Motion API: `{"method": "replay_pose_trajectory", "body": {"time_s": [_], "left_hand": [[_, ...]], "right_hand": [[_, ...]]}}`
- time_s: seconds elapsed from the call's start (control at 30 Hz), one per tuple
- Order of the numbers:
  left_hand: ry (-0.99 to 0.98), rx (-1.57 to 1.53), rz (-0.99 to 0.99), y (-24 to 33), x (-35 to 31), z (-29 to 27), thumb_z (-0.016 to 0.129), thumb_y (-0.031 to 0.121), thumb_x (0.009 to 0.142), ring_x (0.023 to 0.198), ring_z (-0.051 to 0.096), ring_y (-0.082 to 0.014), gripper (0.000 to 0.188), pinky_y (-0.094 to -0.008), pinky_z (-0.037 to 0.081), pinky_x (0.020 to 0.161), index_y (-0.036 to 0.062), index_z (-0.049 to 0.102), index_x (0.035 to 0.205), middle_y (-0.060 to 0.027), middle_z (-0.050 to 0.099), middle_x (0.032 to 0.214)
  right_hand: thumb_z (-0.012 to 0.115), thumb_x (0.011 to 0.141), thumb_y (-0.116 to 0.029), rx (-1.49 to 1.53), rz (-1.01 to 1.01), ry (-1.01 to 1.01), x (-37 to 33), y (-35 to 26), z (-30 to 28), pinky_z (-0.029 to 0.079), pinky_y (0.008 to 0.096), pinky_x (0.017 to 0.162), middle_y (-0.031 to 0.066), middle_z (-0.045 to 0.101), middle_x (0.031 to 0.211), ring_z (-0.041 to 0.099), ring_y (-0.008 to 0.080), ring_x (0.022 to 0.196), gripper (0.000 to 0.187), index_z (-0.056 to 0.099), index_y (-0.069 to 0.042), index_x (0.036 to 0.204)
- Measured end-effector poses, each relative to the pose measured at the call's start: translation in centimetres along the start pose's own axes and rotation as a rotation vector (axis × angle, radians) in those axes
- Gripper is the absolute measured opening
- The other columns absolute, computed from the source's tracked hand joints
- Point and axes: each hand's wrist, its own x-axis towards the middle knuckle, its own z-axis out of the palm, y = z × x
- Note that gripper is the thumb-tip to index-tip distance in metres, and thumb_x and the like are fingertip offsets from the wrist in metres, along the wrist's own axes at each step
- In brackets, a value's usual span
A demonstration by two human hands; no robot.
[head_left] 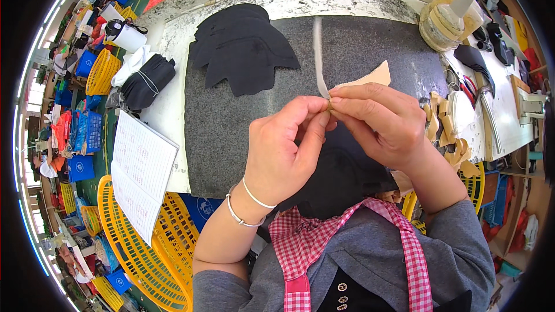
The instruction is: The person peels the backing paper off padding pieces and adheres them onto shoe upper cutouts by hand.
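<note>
My left hand [292, 141] and my right hand [381, 121] meet at chest height over the dark mat, fingertips pinched together. Between them is the near end of a narrow white strip [318, 52], which runs away from me and curves slightly at the fingers. Just beyond my right hand shows a beige piece with a zigzag-cut edge [373, 74]; I cannot tell whether it is held or lies on the mat. Below the hands, a black fabric piece [347, 167] is partly covered by them. A stack of black cut pieces [245, 49] lies at the far left of the mat.
The dark mat [219, 138] covers most of the table. An open notebook [141, 162] and a tied black bundle [149, 82] sit left. A glue bottle [451, 14] stands far right, near beige scraps [442, 121] and red-handled scissors [467, 88]. A yellow basket [147, 260] is lower left.
</note>
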Motion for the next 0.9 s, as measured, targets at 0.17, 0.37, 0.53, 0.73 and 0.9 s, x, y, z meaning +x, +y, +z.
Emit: {"method": "replay_pose_trajectory", "body": {"time_s": [0.17,0.37,0.53,0.73,0.9], "left_hand": [[-0.075,0.167,0.068,0.6,-0.4,-0.6,0.061,0.000,0.100,0.083,0.077,-0.0161,0.012,-0.0267,0.061,0.070,-0.0041,0.069,0.108,-0.0118,0.077,0.093],[-0.065,0.175,0.165,0.8,-1.0,-1.3,0.069,-0.004,0.091,0.082,0.076,-0.0169,0.017,-0.0263,0.060,0.069,-0.0021,0.069,0.108,-0.0106,0.076,0.092],[-0.029,0.352,0.321,0.0,-0.3,-1.6,0.088,0.003,0.075,0.076,0.067,-0.0141,0.036,-0.0245,0.055,0.060,0.0023,0.068,0.105,-0.0067,0.067,0.094],[-0.088,0.271,0.346,-0.8,0.0,-1.9,0.096,0.014,0.066,0.074,0.061,-0.0115,0.044,-0.0243,0.052,0.056,0.0045,0.062,0.092,-0.0069,0.061,0.095],[-0.134,-0.354,-0.008,-1.6,-0.8,-2.3,0.079,-0.001,0.084,0.082,0.067,-0.0095,0.020,-0.0235,0.059,0.063,0.0020,0.059,0.083,-0.0083,0.065,0.105]], "right_hand": [[0.077,0.074,0.002,-0.046,-0.013,-0.111,0.2,-0.5,-0.4,0.060,0.0361,0.068,0.0148,0.071,0.098,0.072,0.0289,0.081,0.028,0.068,0.002,0.100],[0.075,0.074,0.004,-0.029,-0.094,-0.067,-0.2,-0.8,0.4,0.060,0.0369,0.071,0.0158,0.069,0.102,0.071,0.0315,0.087,0.029,0.065,0.004,0.102],[0.068,0.084,0.008,0.336,0.328,-0.059,-0.4,-1.3,0.5,0.059,0.0336,0.071,0.0143,0.070,0.102,0.071,0.0284,0.084,0.019,0.066,0.002,0.102],[0.062,0.093,0.006,0.527,0.348,-0.254,0.0,-1.3,-0.5,0.052,0.0323,0.080,0.0117,0.066,0.097,0.064,0.0260,0.089,0.008,0.062,-0.001,0.096],[0.054,0.099,-0.003,0.632,0.448,-0.265,-1.4,-1.3,0.5,0.049,0.0375,0.089,0.0161,0.063,0.113,0.060,0.0281,0.100,0.003,0.053,-0.003,0.102]]}}
